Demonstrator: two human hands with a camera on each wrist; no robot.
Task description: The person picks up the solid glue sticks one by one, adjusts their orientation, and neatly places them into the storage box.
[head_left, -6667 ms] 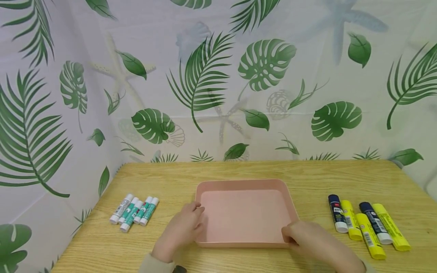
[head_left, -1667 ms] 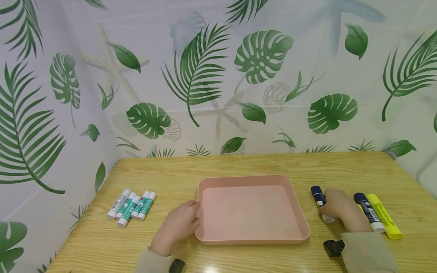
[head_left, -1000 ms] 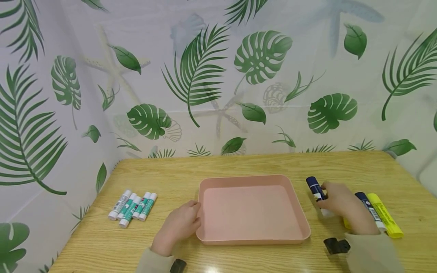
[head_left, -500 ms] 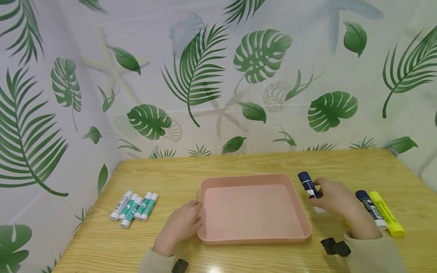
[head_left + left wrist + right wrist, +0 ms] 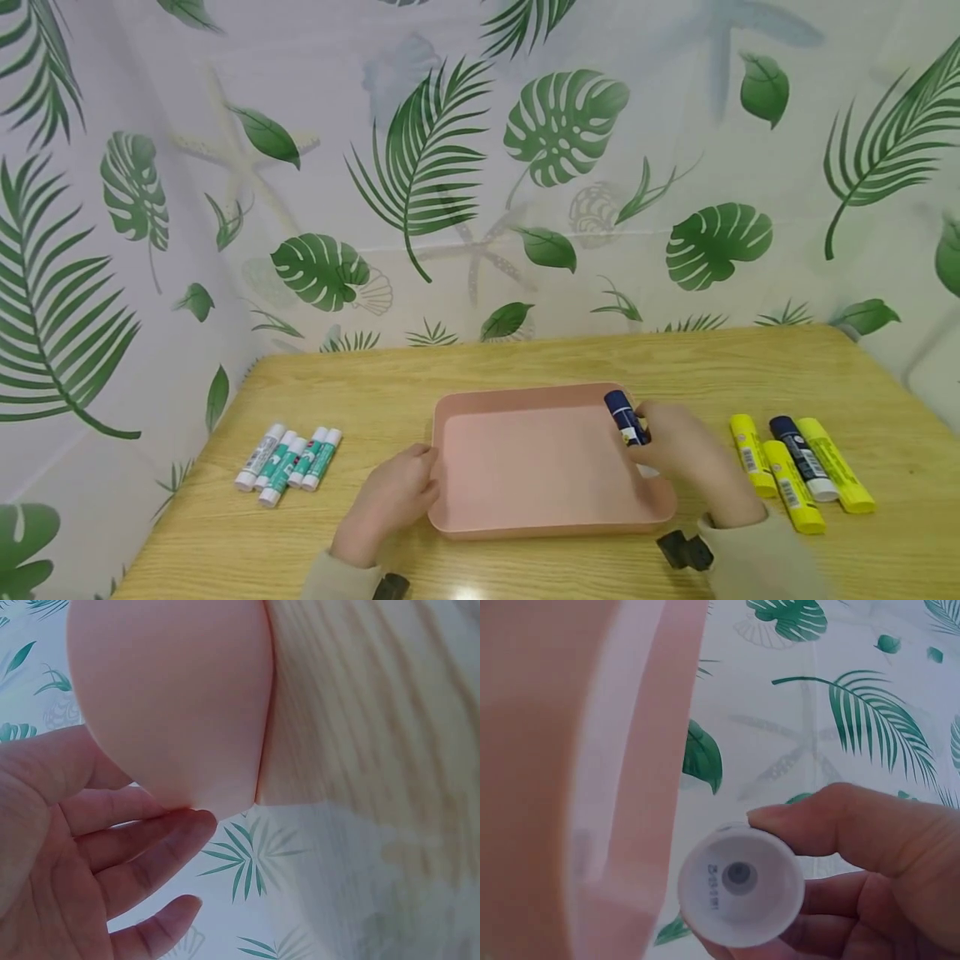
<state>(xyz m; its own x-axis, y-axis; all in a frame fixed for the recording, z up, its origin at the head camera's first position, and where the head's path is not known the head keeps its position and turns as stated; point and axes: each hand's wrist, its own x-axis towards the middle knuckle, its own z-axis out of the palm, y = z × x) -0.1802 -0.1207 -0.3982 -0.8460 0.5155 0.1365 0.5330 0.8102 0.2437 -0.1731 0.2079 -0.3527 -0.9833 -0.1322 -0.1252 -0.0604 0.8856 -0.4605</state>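
Observation:
My right hand (image 5: pixel 675 442) holds a glue stick (image 5: pixel 625 417) with a dark blue cap above the right side of a pink tray (image 5: pixel 525 525). The stick's white, hollow base end (image 5: pixel 742 889) faces the right wrist camera, between thumb and fingers. My left hand (image 5: pixel 393 496) is at the tray's left wall. In the left wrist view, one digit of the left hand (image 5: pixel 82 840) goes behind the rim while other fingertips touch the wall's outer side, pinching it.
Several small green-and-white glue sticks (image 5: pixel 281 471) lie at the left of the wooden table (image 5: pixel 375 375). At the right lie yellow glue sticks (image 5: pixel 795 492) and another dark blue one (image 5: pixel 802 458). A leaf-printed cloth (image 5: pixel 450 292) hangs behind.
My right hand left the tray's edge, took a dark blue glue stick from the right group, lifted it and carried it left over the tray. My left hand stays at the tray's left side.

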